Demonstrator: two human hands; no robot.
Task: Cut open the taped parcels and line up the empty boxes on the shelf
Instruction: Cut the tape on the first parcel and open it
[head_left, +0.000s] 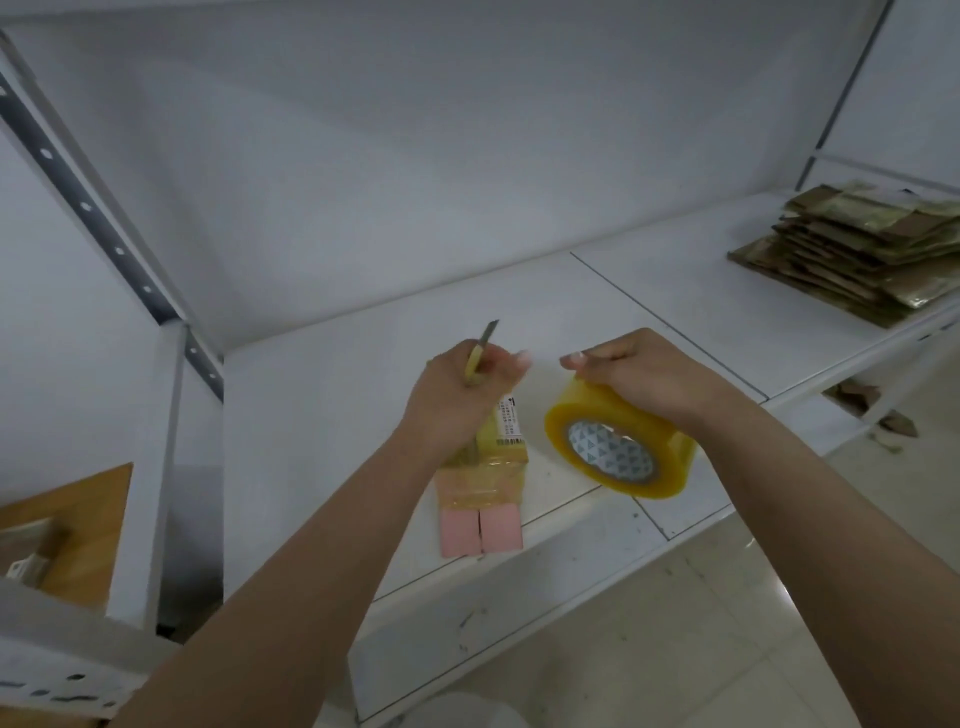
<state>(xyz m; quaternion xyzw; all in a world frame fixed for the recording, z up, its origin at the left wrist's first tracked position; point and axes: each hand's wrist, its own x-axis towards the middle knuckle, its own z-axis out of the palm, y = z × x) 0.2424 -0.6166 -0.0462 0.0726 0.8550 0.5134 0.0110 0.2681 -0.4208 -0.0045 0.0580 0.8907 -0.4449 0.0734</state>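
Left hand (457, 395): fingers curling round a yellow box cutter (479, 356), blade pointing up and away.
Right hand (641, 371): fingers gripping the top of a yellow tape roll (618, 441), tilting it on the shelf (322, 415).
Parcel (483, 483): lying taped on the shelf, just below the left fingers, beside the roll.
Flattened boxes (862, 249): stacked well right of both hands.
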